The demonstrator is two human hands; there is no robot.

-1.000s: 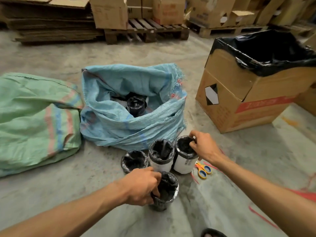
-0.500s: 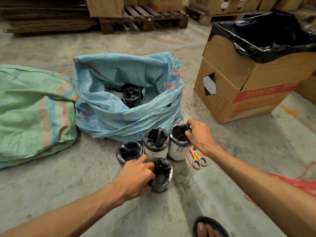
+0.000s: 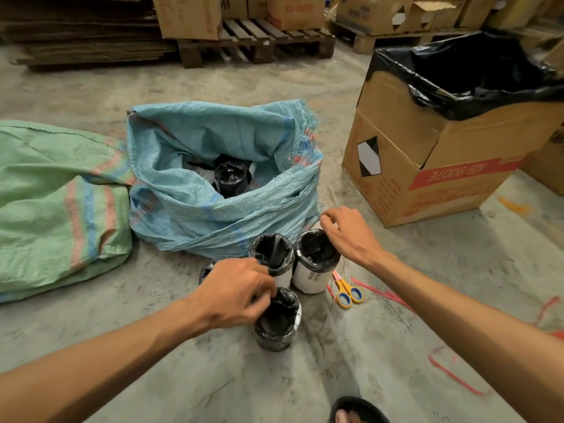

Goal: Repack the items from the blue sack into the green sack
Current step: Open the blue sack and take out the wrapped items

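The left hand (image 3: 235, 290) pinches the nearest canister's (image 3: 277, 320) slippery black liner, the right hand (image 3: 348, 236) hangs loosely curled, seemingly empty; grasp the stiff, probably light wall instead.

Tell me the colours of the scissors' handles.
Yellow with blue inner rings, on the scissors lying right of the cans; head view.

I see blue sack (image 3: 195, 215) at 12 o'clock, mouth open, one black-lined canister (image 3: 230, 181) upright inside. Green sack (image 3: 55, 209) slumped at 9 o'clock. Four lined canisters (image 3: 316, 264) clustered upright on floor, just below blue sack.
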